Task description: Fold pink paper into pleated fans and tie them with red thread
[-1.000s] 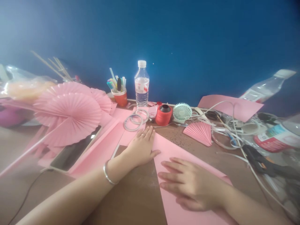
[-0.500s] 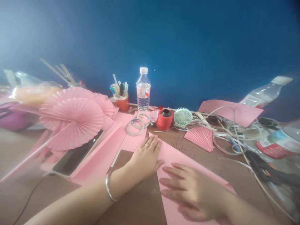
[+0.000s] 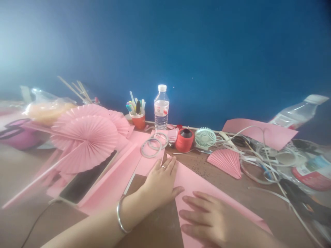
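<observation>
A sheet of pink paper lies slanting across the table in front of me, with a folded strip along its right edge. My left hand, wearing a ring and a silver bangle, rests flat on the sheet's far left corner, fingers stretched out. Nearer to me, my right hand lies palm down over the same sheet, its fingers spread. Neither hand grips anything. The sheet's near end runs out of view beneath the right hand and wrist.
Pleated pink paper fans lie over a dark phone at left. Along the back stand a cup of pens, a water bottle, a red thread spool and a small fan. A black glue gun and cords lie right.
The view has tilted up slightly, so the things on the table appear lower and a little further right. Both hands stay on the paper; the right hand sits slightly nearer the bottom edge.
</observation>
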Motion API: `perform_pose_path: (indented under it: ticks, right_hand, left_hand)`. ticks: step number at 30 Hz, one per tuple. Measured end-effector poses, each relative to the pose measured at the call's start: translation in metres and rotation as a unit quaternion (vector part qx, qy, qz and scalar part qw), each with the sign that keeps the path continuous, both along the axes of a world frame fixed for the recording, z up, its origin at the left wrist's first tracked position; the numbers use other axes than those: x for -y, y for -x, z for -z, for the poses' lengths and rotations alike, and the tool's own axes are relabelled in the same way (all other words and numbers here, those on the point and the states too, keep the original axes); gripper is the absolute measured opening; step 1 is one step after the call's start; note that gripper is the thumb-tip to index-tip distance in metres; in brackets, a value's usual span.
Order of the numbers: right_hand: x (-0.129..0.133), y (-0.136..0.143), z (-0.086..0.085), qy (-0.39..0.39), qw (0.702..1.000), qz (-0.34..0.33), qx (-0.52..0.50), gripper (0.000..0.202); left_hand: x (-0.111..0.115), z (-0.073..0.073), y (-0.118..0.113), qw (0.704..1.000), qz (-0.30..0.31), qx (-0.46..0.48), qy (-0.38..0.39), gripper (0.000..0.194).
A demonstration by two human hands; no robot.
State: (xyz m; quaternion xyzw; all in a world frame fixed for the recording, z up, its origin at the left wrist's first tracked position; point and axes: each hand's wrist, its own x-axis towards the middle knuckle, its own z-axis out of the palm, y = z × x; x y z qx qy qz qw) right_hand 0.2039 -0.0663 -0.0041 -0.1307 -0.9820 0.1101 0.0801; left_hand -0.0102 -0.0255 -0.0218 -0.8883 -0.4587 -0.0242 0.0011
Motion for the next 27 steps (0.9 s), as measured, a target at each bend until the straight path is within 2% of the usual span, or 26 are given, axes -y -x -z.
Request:
perform_pose_path:
  ticks: [4, 11, 14, 21, 27]
  right_hand:
    - [0.003, 0.001, 0.007, -0.021, 0.999, 0.026, -0.03, 0.037]
    - [0.005, -0.001, 0.02, -0.015, 0.999, 0.028, -0.035, 0.042]
    - [0.003, -0.003, 0.015, 0.004, 1.0, 0.014, -0.021, 0.044]
    - [0.0, -0.003, -0.009, 0.061, 0.998, 0.006, 0.028, 0.044]
    - [0.001, -0.002, 0.001, 0.041, 0.999, 0.009, 0.005, 0.044]
  left_hand:
    - [-0.005, -0.002, 0.003, 1.0, 0.006, 0.004, 0.005, 0.074]
    - [-0.01, -0.006, 0.007, 0.999, 0.038, 0.019, 0.009, 0.078]
    - [-0.013, -0.009, 0.008, 0.999, 0.046, 0.023, 0.003, 0.081]
    - [-0.017, -0.012, 0.007, 0.999, 0.038, 0.014, -0.027, 0.084]
    - [-0.014, -0.016, 0.005, 0.999, 0.02, 0.003, -0.047, 0.086]
